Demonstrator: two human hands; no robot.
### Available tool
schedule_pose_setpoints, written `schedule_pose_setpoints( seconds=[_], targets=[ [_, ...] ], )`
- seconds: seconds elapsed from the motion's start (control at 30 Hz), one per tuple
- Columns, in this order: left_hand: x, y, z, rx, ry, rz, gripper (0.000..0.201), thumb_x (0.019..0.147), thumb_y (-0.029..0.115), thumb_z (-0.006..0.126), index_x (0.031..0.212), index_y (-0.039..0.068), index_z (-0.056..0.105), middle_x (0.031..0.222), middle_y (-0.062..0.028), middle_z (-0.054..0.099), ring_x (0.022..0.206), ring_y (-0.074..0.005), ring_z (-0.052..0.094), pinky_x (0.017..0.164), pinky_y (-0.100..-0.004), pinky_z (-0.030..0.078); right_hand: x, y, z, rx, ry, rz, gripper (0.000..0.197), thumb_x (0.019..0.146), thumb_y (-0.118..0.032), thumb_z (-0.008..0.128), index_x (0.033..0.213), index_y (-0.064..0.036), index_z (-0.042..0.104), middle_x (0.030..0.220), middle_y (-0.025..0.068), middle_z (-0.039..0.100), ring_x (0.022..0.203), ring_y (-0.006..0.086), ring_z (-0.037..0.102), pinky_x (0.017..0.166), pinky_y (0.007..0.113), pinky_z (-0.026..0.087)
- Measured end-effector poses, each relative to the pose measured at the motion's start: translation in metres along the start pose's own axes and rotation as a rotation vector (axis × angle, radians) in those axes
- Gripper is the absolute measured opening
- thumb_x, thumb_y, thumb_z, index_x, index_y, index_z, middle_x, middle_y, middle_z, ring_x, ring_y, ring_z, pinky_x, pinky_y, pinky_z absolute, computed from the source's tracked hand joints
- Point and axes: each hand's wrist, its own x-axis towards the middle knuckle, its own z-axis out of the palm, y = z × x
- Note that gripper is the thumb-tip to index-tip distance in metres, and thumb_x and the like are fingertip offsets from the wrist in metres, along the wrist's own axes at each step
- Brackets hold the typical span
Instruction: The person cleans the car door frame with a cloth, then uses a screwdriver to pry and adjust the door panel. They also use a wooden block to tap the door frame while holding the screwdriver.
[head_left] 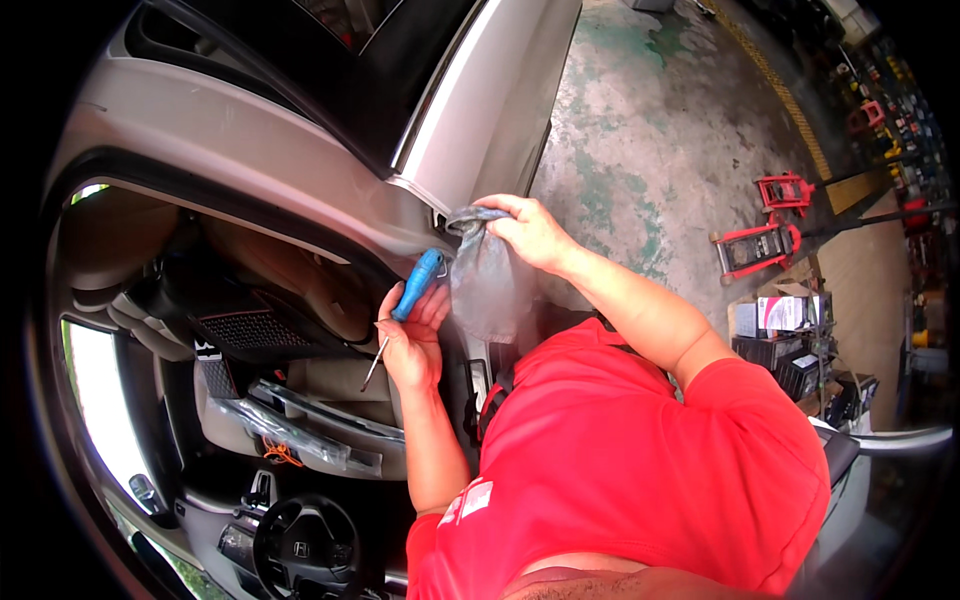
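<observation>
A screwdriver with a blue handle (418, 284) and a thin metal shaft lies across my left hand (412, 338). My thumb pins it near the base of the handle, and the other fingers are partly spread behind it. The shaft slants down toward the car's seats. My right hand (530, 235) pinches the bunched top of a thin grey cloth (490, 290), which hangs loosely beside the screwdriver handle. Both hands are in the opening of a light-coloured car, close to its door pillar (410, 230).
Beige seats (345, 390), plastic-wrapped trim strips (300, 430), an orange cord (280, 452) and the steering wheel (305, 545) are inside the car. An open door (490, 90) stands ahead. Red floor jacks (755, 250) and stacked boxes (785, 315) are on the right.
</observation>
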Motion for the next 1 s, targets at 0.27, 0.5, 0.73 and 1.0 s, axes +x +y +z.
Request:
schedule_pose_setpoints(
  seconds=[0.27,0.5,0.73,1.0],
  targets=[
    [0.003,0.006,0.004,0.012,-0.013,0.179,0.047,0.101,0.034,0.051,0.133,0.001,0.042,0.132,-0.0257,0.052,0.12,-0.0423,0.056,0.098,-0.0525,0.049,-0.01,0.016,0.006,-0.011,0.013,0.036,0.029,0.098,-0.026,0.056,0.089,0.0009,0.065,0.073,0.0012,0.061,0.075,0.007,0.052,0.069,0.03,0.047],
    [-0.008,-0.006,0.004,-0.026,0.041,0.081,0.042,0.101,0.033,0.051,0.122,-0.003,0.05,0.116,-0.0222,0.061,0.105,-0.0403,0.064,0.084,-0.0504,0.056,-0.021,-0.003,0.013,-0.081,0.029,0.139,0.029,0.1,-0.028,0.053,0.089,-0.0027,0.063,0.075,-0.0029,0.058,0.075,0.0056,0.051,0.068,0.028,0.047],
    [-0.019,-0.015,-0.009,0.04,-0.041,-0.167,0.047,0.103,0.041,0.042,0.112,-0.004,0.052,0.099,-0.0228,0.065,0.082,-0.0354,0.069,0.069,-0.0451,0.059,-0.032,0.0,0.03,0.028,-0.275,0.13,0.026,0.102,-0.025,0.05,0.103,-0.0015,0.063,0.086,-0.0012,0.062,0.085,0.0066,0.053,0.077,0.028,0.049],
    [-0.031,-0.004,-0.016,0.181,-0.083,-0.185,0.057,0.098,0.051,0.045,0.114,-0.003,0.05,0.091,-0.0239,0.066,0.073,-0.0346,0.07,0.064,-0.0411,0.06,-0.055,-0.017,0.032,-0.326,-0.576,-0.021,0.036,0.093,-0.029,0.059,0.116,-0.0021,0.063,0.102,0.0176,0.069,0.097,0.0327,0.065,0.085,0.041,0.051]
  ],
)
